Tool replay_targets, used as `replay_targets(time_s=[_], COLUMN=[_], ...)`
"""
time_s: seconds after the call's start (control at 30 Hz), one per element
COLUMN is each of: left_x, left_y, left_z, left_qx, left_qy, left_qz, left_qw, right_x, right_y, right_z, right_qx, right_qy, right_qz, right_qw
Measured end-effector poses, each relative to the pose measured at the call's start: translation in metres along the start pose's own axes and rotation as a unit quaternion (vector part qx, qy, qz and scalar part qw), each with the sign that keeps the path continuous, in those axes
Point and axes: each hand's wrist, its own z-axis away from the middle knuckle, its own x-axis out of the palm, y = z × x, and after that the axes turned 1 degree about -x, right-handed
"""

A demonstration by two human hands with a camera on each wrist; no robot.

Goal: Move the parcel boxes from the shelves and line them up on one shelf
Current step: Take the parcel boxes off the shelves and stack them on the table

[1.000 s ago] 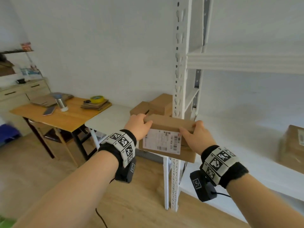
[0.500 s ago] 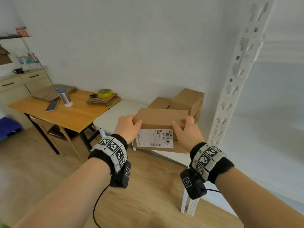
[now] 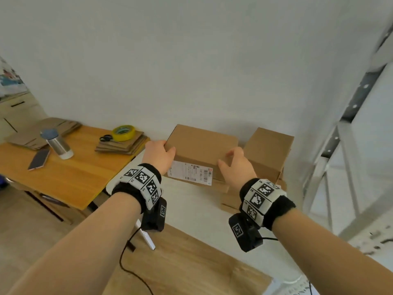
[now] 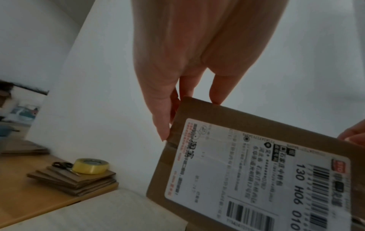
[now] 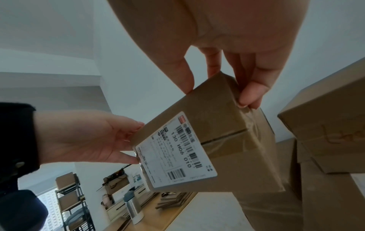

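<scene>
Since half a second ago: the labelled parcel box (image 3: 202, 145) has travelled away from the shelf upright (image 3: 348, 116) and now sits over the white table (image 3: 191, 209), on top of a flatter brown box (image 3: 227, 201); whether its full weight rests there cannot be told.

Hands, 2.
- Left hand (image 3: 160, 154): holds the box's left end, thumb on the labelled front edge, fingers round the far side.
- Right hand (image 3: 237, 167): holds the right end, thumb tip on the taped end flap, fingers over the top edge.

Parcel boxes in view on the white table, 3 plainly countable.
- 1 held box, brown, carrying 1 white shipping label (image 4: 256, 179) with barcodes and "130 H06 010" on the near face.
- 1 flatter box beneath it.
- 1 taller box (image 3: 268, 152) just beside to the right, with handwriting on it in the right wrist view; cardboard edges show under it, count unclear.

Wooden table (image 3: 63, 177), left of the white table:
- 1 yellow tape roll (image 3: 123, 133)
- 1 pair of scissors (image 3: 106, 137)
- 1 stack of flat cardboard (image 3: 121, 144) under both
- 1 steel flask (image 3: 57, 143), upright
- 1 phone (image 3: 39, 159), lying flat
</scene>
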Motion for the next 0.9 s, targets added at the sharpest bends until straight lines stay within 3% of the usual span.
replay_targets(time_s=[0.47,0.67,0.9], left_x=[0.077,0.111,0.112], left_y=[0.000,0.005,0.020], left_z=[-0.200,-0.225,-0.217], left_qx=[0.092,0.117,0.150], left_qy=[-0.168,-0.228,-0.191], left_qz=[0.004,-0.005,0.010], left_qw=[0.981,0.966,0.970], right_x=[0.009,0.004,-0.011], right_y=[-0.009,-0.002,0.003], right_z=[-0.157,-0.181,-0.171], right_qx=[0.152,0.187,0.153], right_qy=[0.076,0.102,0.115], right_qz=[0.046,0.075,0.066], right_qw=[0.984,0.974,0.979])
